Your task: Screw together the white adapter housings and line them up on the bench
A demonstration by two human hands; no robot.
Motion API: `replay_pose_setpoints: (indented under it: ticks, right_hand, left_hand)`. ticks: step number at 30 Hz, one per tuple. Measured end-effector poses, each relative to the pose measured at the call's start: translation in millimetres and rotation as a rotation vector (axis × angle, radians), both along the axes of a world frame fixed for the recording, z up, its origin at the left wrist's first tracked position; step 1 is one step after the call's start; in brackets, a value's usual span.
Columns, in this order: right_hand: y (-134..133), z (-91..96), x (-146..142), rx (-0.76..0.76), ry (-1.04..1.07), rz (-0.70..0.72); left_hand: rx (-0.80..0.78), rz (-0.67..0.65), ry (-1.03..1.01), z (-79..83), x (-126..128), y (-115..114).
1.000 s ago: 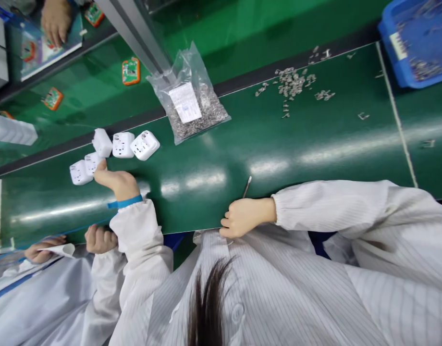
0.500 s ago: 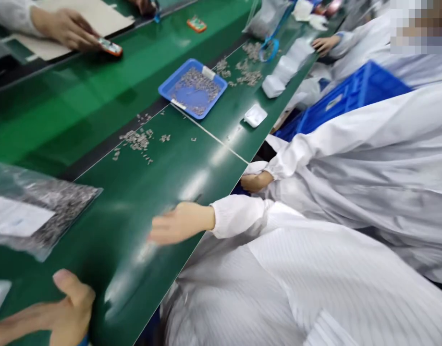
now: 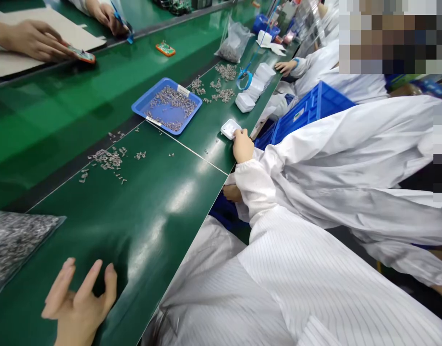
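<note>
My right hand (image 3: pixel 243 146) reaches far across the table edge, its fingers closed on the near rim of a small white plastic box (image 3: pixel 229 128). The box rests on the green table, and what lies inside it is too small to make out. At the lower left, my left hand (image 3: pixel 82 298) hovers over the table with fingers spread and nothing in them. Close to that hand lies a clear bag (image 3: pixel 21 245) full of small metal parts. Beyond it, loose small metal parts (image 3: pixel 107 157) are scattered on the table.
A blue tray (image 3: pixel 138 106) of small metal parts stands mid-table. White boxes (image 3: pixel 255 87), a blue band (image 3: pixel 244 80) and another parts bag (image 3: pixel 232 41) are farther off. A blue crate (image 3: pixel 307 111) stands beside the table. Co-workers' hands (image 3: pixel 30 41) work opposite; another person sits to the right.
My right hand has gone from above the table forward to the small white box and taken its rim. My left hand has turned and spread its fingers. The view has shifted.
</note>
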State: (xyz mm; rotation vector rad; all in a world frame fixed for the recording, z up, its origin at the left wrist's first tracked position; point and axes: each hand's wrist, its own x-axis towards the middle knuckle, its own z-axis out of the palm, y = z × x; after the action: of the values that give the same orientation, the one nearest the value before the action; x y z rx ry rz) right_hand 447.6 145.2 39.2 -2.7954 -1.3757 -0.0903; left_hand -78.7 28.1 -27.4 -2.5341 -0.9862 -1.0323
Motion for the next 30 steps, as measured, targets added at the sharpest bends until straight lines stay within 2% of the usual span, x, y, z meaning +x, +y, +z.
replay_pose_setpoints:
  ticks: [3,5,7,9,11,13,14,15,16,19,20,22,24,26,28,30]
  right_hand:
    - [-17,12.6,-15,-0.011,-0.018,0.08]
    - [-44,22.7,-50,-0.023,-0.03,0.136]
    - [-79,30.2,-99,-0.073,-0.02,0.252]
    - [-112,32.6,-151,-0.208,0.052,0.535]
    - [-133,30.2,-194,-0.258,0.166,0.868]
    - [-136,26.1,-217,-0.227,0.359,1.137]
    - [-131,24.3,-220,-0.184,0.449,1.181]
    - [-121,22.7,-217,-0.127,0.505,1.138]
    - [-108,21.3,-209,-0.065,0.516,1.015]
    - [-60,14.5,-160,0.072,0.297,0.442]
    - [-45,10.7,-140,0.083,0.232,0.309]
    - [-21,1.6,-102,0.078,0.183,0.16]
    - [-9,-6.4,-76,0.076,0.222,0.157]
    - [-9,-9.8,-69,0.101,0.282,0.225]
    - [-20,-7.5,-84,0.163,0.354,0.318]
    - [-40,-1.1,-118,0.228,0.472,0.466]
  left_hand:
    - [0.035,-0.038,-0.003,9.1,8,4]
    - [-0.027,-0.043,-0.036,13.9,18,1]
    - [-0.147,-0.041,-0.089,19.0,35,-4]
    - [-0.295,-0.033,-0.146,24.2,53,-8]
    - [-0.435,-0.031,-0.168,28.4,67,-9]
    - [-0.595,-0.01,-0.118,30.7,74,-8]
    - [-0.663,0.009,-0.091,31.1,74,-7]
    - [-0.72,0.031,-0.071,31.1,73,-7]
    - [-0.764,0.055,-0.059,30.8,72,-6]
    - [-0.817,0.094,-0.068,28.2,66,-5]
    - [-0.826,0.095,-0.073,27.3,66,-4]
    - [-0.844,0.098,-0.086,26.7,66,-3]
    - [-0.85,0.098,-0.107,29.2,68,-3]
    - [-0.854,0.117,-0.13,34.9,71,-2]
    - [-0.834,0.14,-0.16,40.7,72,-3]
    - [-0.758,0.165,-0.209,40.8,68,-4]
